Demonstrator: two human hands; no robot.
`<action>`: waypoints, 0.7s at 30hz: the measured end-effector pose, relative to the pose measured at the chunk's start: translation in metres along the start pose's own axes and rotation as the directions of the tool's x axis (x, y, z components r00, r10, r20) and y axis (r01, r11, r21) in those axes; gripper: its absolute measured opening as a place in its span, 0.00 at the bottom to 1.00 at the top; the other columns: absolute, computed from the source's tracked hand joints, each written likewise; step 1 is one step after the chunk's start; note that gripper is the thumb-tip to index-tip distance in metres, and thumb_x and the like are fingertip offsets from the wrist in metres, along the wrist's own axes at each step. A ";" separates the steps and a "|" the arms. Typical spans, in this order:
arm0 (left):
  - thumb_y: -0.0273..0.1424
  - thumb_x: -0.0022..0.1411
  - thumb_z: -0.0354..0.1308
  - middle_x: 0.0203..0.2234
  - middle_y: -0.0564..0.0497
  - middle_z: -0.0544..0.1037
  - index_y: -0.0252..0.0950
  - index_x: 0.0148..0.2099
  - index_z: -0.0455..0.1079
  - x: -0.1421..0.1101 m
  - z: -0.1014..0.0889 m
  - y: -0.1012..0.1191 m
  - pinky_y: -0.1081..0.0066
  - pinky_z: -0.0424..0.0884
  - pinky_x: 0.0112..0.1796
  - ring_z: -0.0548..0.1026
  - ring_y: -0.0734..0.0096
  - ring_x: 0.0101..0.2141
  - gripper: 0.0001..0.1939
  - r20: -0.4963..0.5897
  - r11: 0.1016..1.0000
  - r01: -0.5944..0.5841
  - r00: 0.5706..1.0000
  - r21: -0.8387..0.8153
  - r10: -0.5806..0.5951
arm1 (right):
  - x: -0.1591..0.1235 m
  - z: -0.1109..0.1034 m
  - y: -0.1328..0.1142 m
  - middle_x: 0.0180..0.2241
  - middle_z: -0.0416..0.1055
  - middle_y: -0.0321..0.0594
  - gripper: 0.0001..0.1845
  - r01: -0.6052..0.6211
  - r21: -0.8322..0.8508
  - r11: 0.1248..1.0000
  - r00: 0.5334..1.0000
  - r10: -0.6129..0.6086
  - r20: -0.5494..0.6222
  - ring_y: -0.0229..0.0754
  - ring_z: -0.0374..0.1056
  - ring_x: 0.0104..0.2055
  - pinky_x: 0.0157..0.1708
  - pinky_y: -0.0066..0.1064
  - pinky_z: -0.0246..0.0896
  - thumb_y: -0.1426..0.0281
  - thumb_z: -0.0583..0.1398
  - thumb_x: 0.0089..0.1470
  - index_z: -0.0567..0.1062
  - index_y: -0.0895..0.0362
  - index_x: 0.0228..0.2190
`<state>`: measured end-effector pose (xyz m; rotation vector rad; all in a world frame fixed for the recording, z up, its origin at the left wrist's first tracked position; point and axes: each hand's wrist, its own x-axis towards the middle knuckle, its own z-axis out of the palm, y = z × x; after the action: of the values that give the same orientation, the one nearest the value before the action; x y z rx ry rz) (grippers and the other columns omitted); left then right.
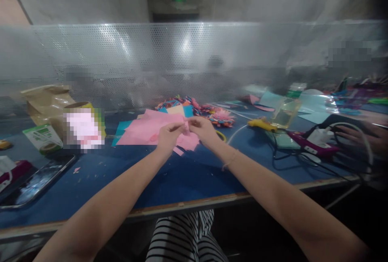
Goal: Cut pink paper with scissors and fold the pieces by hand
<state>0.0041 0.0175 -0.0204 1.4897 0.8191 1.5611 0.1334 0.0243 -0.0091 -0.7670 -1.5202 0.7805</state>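
So I've got a small crumpled-looking piece of pale pink paper (186,126) pinched between both hands, held just over the stack of flat sheets on my bench. Left hand (170,135) has it between thumb and fingertips, right hand (200,129) is closed on it from the other side, and the fingertips nearly meet. It's bunched up and narrow where I'm gripping it, same pink as the sheets below.

The stack is flat pink paper sheets (141,129) with uneven, fanned-out edges, sitting around the middle of the blue-topped bench (121,179), back from the front edge. A teal sheet (120,129) pokes out at its left side, and a narrow pink paper strip (178,151) sticks out toward the front edge. Behind it, toward the back edge, there's a heap of multicoloured spiky paper flowers (222,117). Over to the right is a yellow glue-gun-looking thing (262,124), and near the left end of the front edge lies a black phone (38,181).

Hard to make out: my fingers cover most of the little piece, so I can't tell its full shape or how it's folded. The whole view's a bit blurry, the flowers are partly hidden behind the sheets, and a pixelated patch covers most of the yellow-green roll (100,122) on the left. My right wrist hides part of a yellow ring (222,135) too.
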 end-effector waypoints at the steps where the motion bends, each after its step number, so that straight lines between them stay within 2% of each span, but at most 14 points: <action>1: 0.34 0.42 0.59 0.23 0.50 0.74 0.33 0.30 0.72 0.000 0.000 0.000 0.72 0.66 0.30 0.70 0.73 0.26 0.12 -0.001 1.000 -0.005 1.000 0.004 0.005 | 0.000 0.000 0.000 0.21 0.64 0.32 0.11 -0.003 0.003 1.000 1.000 0.003 0.001 0.31 0.60 0.24 0.27 0.26 0.57 0.75 0.55 0.34 0.69 0.61 0.27; 12: 0.33 0.45 0.57 0.20 0.52 0.72 0.33 0.29 0.72 -0.001 0.000 0.000 0.74 0.65 0.28 0.68 0.76 0.23 0.10 0.032 1.000 -0.012 0.999 -0.004 0.012 | 0.000 0.001 -0.001 0.20 0.65 0.32 0.08 -0.063 0.054 0.997 0.997 0.065 -0.033 0.32 0.60 0.24 0.27 0.27 0.58 0.76 0.56 0.33 0.69 0.60 0.24; 18: 0.33 0.46 0.55 0.20 0.52 0.72 0.33 0.29 0.71 0.002 -0.002 -0.003 0.74 0.65 0.27 0.68 0.76 0.23 0.09 0.003 0.997 -0.033 0.999 0.070 0.033 | 0.000 0.003 0.003 0.23 0.64 0.33 0.09 -0.153 0.263 0.953 0.988 0.138 0.075 0.32 0.61 0.26 0.30 0.28 0.60 0.70 0.59 0.36 0.69 0.59 0.26; 21: 0.34 0.45 0.56 0.22 0.51 0.73 0.33 0.30 0.71 0.002 -0.002 -0.002 0.73 0.65 0.29 0.68 0.75 0.24 0.10 -0.013 0.994 -0.031 0.999 0.107 0.032 | 0.001 0.003 0.005 0.23 0.64 0.33 0.10 -0.149 0.248 0.957 0.988 0.134 0.076 0.31 0.61 0.25 0.28 0.27 0.60 0.67 0.59 0.37 0.69 0.59 0.25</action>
<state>0.0024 0.0204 -0.0218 1.5755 0.9039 1.5748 0.1306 0.0273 -0.0128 -0.6709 -1.3935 1.0904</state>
